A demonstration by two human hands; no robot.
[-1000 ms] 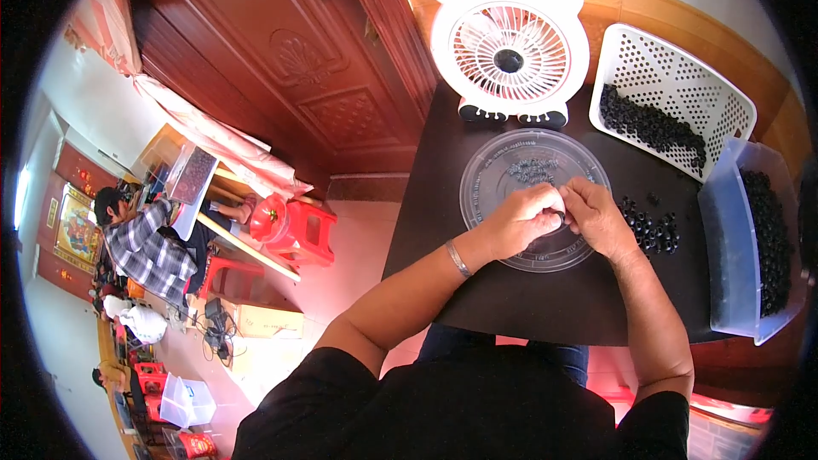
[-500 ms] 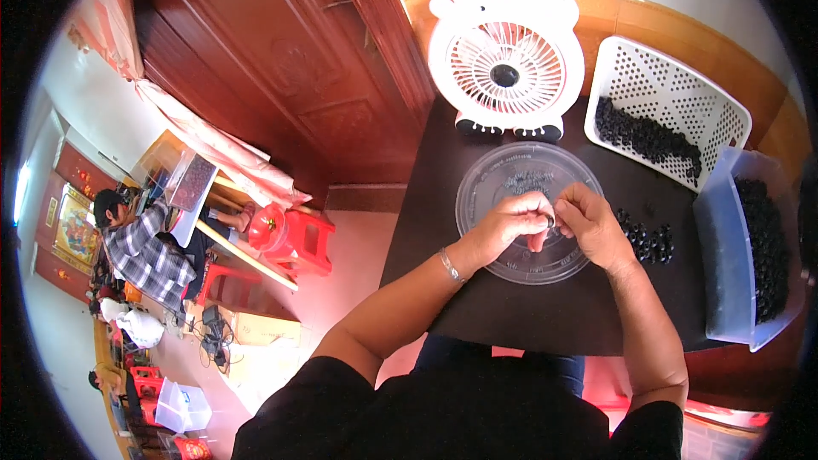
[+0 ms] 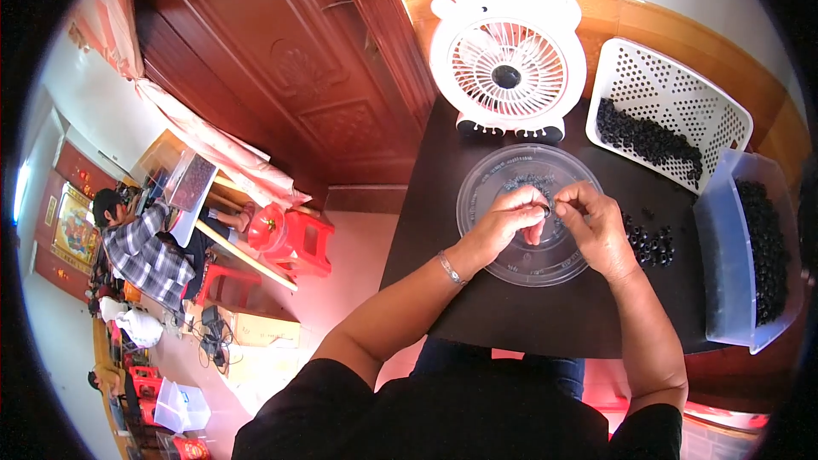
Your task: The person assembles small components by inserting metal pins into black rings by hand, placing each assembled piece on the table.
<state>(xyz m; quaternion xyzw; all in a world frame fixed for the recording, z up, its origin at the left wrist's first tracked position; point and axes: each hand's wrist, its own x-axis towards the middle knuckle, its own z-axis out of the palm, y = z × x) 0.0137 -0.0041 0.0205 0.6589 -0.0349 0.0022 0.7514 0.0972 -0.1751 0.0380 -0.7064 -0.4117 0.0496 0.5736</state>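
Over a round clear plastic lid or shallow dish (image 3: 486, 179), my two hands work close together. My left hand (image 3: 509, 223) is closed in a pinch, and a small black ring-like part (image 3: 545, 211) shows at its fingertips. Just to the right, my right hand (image 3: 596, 226) has thumb and forefinger pinched together; whatever they hold is too small to name. Tiny greyish pieces (image 3: 530, 181) lie in the dish beyond my fingers. Beside my right hand, several small shiny black parts (image 3: 654, 247) are spread on the dark table (image 3: 520, 315).
A white animal-shaped fan (image 3: 506, 77) stands behind the dish. At the far right are a white perforated basket (image 3: 682, 94) with black parts and a translucent bin (image 3: 724, 247) full of them. To the left, a person in a plaid shirt (image 3: 149, 251) sits near red stools (image 3: 302, 243).
My fingertips have drawn slightly apart, and the black part at my left fingertips now shows more plainly. The right fingers have shifted a little to the right.
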